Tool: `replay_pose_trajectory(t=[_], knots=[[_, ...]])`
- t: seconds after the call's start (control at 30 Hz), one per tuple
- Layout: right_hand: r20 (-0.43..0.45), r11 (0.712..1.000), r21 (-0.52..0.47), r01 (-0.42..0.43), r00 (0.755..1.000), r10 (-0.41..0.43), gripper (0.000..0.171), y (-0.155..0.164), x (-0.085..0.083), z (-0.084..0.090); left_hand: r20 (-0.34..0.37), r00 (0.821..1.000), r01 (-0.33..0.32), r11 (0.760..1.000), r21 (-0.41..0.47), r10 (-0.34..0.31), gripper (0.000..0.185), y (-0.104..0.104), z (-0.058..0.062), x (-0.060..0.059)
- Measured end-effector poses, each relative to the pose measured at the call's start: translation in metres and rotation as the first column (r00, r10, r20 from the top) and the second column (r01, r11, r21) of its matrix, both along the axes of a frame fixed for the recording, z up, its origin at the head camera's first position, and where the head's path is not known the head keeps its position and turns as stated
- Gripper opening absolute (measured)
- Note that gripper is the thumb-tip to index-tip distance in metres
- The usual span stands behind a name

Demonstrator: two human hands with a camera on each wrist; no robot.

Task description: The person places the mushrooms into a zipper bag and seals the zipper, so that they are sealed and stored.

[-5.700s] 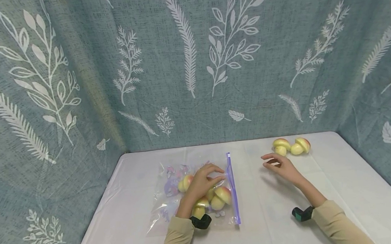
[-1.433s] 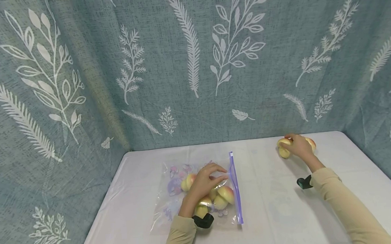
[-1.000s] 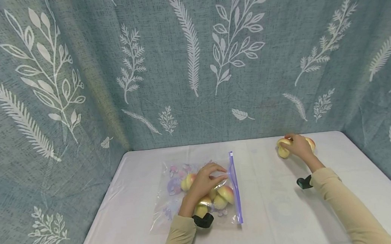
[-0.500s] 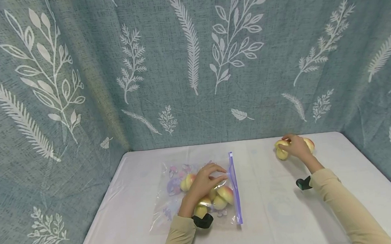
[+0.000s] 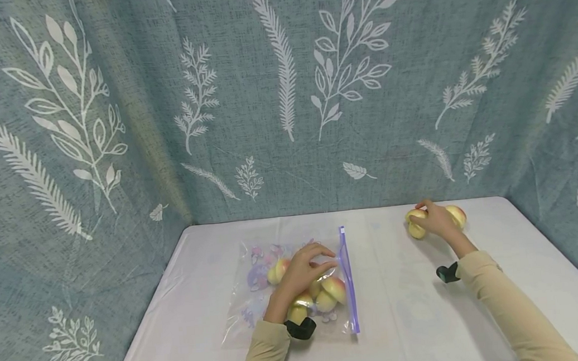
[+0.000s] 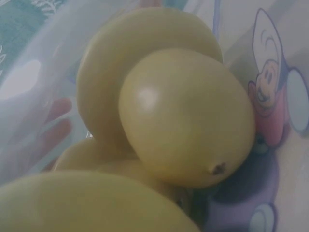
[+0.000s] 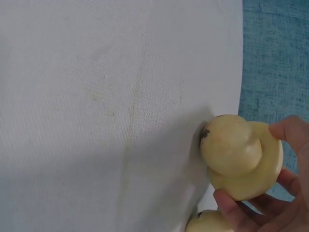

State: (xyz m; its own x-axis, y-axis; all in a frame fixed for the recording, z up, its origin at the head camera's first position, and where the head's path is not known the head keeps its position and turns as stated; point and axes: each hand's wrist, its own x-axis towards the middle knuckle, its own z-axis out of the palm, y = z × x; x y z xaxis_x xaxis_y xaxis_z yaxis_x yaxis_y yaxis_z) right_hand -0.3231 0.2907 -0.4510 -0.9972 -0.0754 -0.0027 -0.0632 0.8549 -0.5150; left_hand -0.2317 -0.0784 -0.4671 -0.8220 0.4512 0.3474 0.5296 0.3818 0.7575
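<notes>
Far right on the table, my right hand point(image 5: 437, 217) grips a yellow toy mushroom point(image 5: 415, 230) by its cap. In the right wrist view, thumb and fingertips lie around the cap of that mushroom point(image 7: 229, 145), its round stem facing the camera. A second toy mushroom point(image 5: 457, 215), with a reddish cap, lies just behind the hand. My left hand point(image 5: 300, 266) rests over a clear zip bag point(image 5: 238, 312), fingers loosely curved with a gap to the thumb, near the purple zip strip point(image 5: 352, 299). Inside the bag lie several toy mushrooms point(image 5: 334, 288), partly hidden by the hand.
A white cloth covers the table point(image 5: 390, 330). Behind and on both sides hangs a blue-green curtain point(image 5: 242, 94) with white leaf prints. The bag has printed cartoon figures point(image 6: 268, 92). Black cameras point(image 5: 300, 329) sit on both wrists.
From mid-table, the right hand has reached to the back right and taken hold of a mushroom. It has since shifted slightly left, baring more of the second one. The left hand stays put.
</notes>
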Motion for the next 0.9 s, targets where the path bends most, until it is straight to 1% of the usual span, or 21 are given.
replay_pose_trajectory(t=[0.17,0.37,0.6,0.9], knots=[[-0.023,1.0,-0.005,0.011,1.0,-0.011,0.048,-0.0011,0.0008,-0.0005,0.008,1.0,-0.003,1.0,-0.001,0.003,0.021,0.0,-0.0004,0.0001],[-0.017,1.0,-0.014,0.022,1.0,-0.022,0.054,-0.002,0.0028,-0.0001,0.01,1.0,-0.004,1.0,-0.001,0.004,0.02,0.0,-0.0002,0.0002],[-0.071,1.0,-0.028,0.008,0.997,-0.01,0.054,0.0015,0.0019,-0.0029,0.006,1.0,-0.001,1.0,0.009,0.0,0.021,0.0015,0.0004,-0.0009],[-0.068,0.997,-0.073,-0.011,0.998,0.006,0.054,0.0016,0.0027,0.0004,0.013,1.0,-0.014,1.0,-0.002,0.014,0.021,0.0034,0.0017,-0.0016]])
